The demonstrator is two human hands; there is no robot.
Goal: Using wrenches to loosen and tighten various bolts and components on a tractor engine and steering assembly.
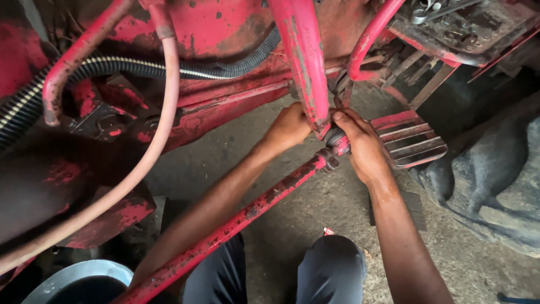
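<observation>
I look down at the underside of a worn red machine. A long red rod runs from the lower left up to a dark ball joint at the foot of a thick red arm. My left hand is closed against the left side of that arm's lower end, fingers hidden behind it. My right hand wraps around the joint from the right, thumb pressed on top of it. Whether either hand holds a tool is hidden.
A black ribbed hose and a pale pink hose cross the upper left. A red slatted footstep sits right of my hands, a large dark tyre beyond it. A grey metal basin stands at bottom left. My knees are below.
</observation>
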